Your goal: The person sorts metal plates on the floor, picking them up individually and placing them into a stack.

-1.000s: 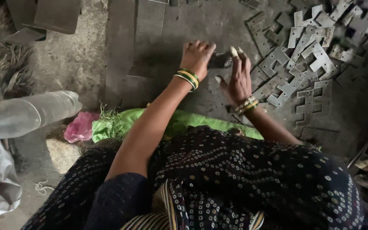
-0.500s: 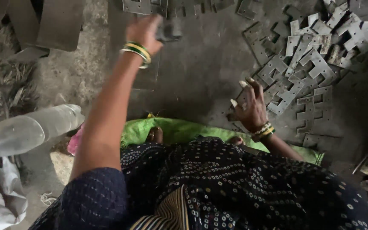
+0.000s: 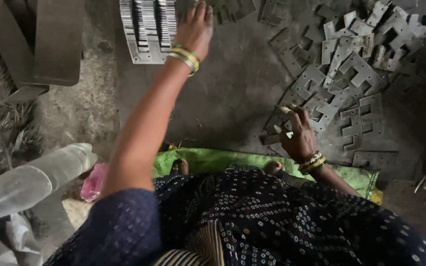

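Note:
My left hand (image 3: 193, 27) reaches far forward to a neat row of stacked grey metal plates (image 3: 146, 29) at the top. Its fingers lie at the right end of the row and run off the frame edge, so what they hold is hidden. My right hand (image 3: 299, 138), with taped fingertips and bangles at the wrist, rests with fingers spread on the near edge of a loose heap of flat notched metal plates (image 3: 351, 74) on the right. Its fingertips touch one loose plate (image 3: 272, 139).
I sit on a green sack (image 3: 252, 160) on a dark dusty floor (image 3: 232, 88). A clear plastic bottle (image 3: 35, 180) lies at the left beside a pink cloth (image 3: 92, 182). Long metal strips (image 3: 57, 44) and dry plant stalks (image 3: 6, 118) are at the far left.
My left hand carried a plate from the right hand forward and up to the stacked row. My right hand dropped back onto the loose heap.

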